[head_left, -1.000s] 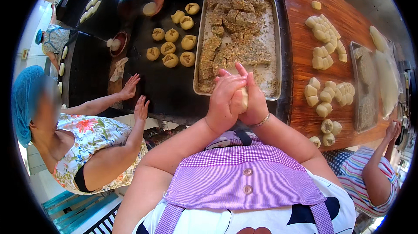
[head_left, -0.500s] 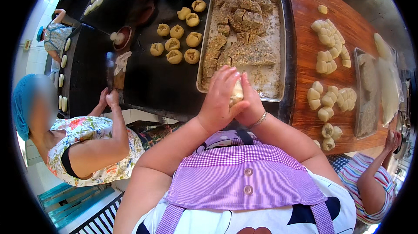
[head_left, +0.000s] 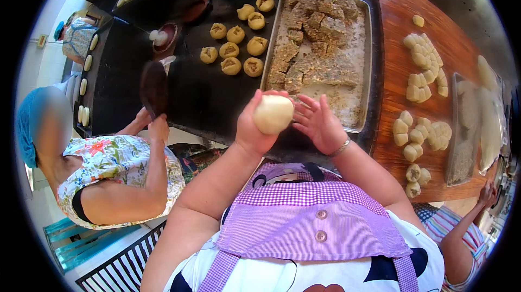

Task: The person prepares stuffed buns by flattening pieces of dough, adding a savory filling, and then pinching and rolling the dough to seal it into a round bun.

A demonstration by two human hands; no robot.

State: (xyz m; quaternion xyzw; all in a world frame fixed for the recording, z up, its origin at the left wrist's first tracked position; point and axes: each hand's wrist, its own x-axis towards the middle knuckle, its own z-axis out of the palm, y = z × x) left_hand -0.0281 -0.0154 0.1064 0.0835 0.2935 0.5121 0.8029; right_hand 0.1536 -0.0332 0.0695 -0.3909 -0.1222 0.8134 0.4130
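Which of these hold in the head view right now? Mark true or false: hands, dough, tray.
1. The left hand holds a pale dough ball. True.
2. Both hands grip that dough ball. False: the right hand is open beside it.
3. The metal tray holds a crumbly brown mixture. True.
4. The metal tray lies on the wooden tabletop. False: it lies on the black tabletop.
5. Open-topped dough balls stand left of the metal tray. True.

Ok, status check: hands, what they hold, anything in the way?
Left hand cupping a pale, round dough ball. Right hand open beside it, fingers extended. Ball's upper face unobstructed; silvery rectangular metal tray of crumbly brown mixture just beyond.
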